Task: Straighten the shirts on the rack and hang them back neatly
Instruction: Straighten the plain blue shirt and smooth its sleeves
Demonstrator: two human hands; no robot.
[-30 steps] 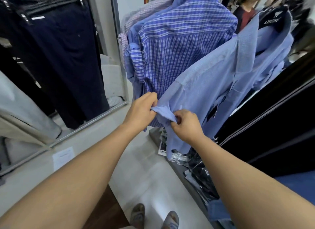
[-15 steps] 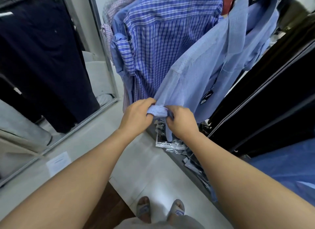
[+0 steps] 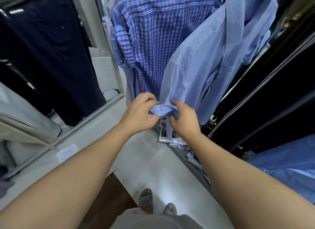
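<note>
A light blue shirt (image 3: 201, 58) hangs in front of me, its sleeve reaching down to my hands. The sleeve cuff (image 3: 162, 110) is rolled into a band between them. My left hand (image 3: 139, 112) grips the cuff's left end and my right hand (image 3: 184, 119) pinches its right end. Behind it hangs a blue checked shirt (image 3: 153, 37) with a rolled sleeve, and further pale checked shirts show at its left. The rack rail and hangers are out of view.
A tall mirror (image 3: 51, 66) leans at the left and reflects dark trousers. Black garments (image 3: 272, 95) hang at the right, blue cloth (image 3: 286, 164) lies below them. Plastic-wrapped packs (image 3: 177, 141) sit on the floor ledge under the shirts. My sandalled feet (image 3: 153, 203) stand on pale tiles.
Both hands have drawn closer together on the sleeve end, and the loose cuff is now rolled into a band. The view has tipped downward, so the shirts sit higher in frame.
</note>
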